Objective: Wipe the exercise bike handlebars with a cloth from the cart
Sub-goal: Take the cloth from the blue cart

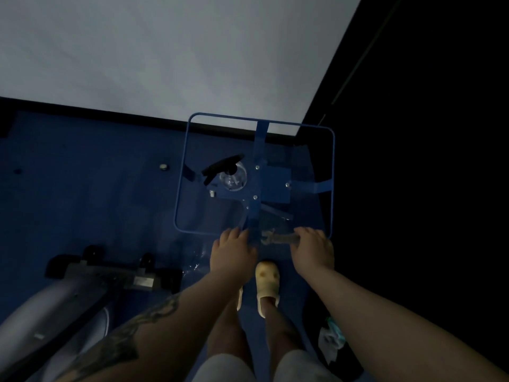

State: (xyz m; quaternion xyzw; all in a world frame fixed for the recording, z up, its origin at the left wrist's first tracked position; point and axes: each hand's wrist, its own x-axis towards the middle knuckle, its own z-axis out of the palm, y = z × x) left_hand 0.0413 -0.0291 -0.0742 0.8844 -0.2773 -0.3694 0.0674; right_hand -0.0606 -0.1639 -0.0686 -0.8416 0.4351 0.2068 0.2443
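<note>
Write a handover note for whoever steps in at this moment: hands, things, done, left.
Left hand: resting on the cart near rail, holding nothing visible.
Right hand: closed on a grey cloth at the same rail.
Spray bottle stands in the cart.
Bike base is lower left; handlebars out of view.
Done: cloth reached.
Left: carry the cloth to the handlebars and wipe them.

no readable text, labels, brands or numbers anywhere, perhaps lost in the dim light
</note>
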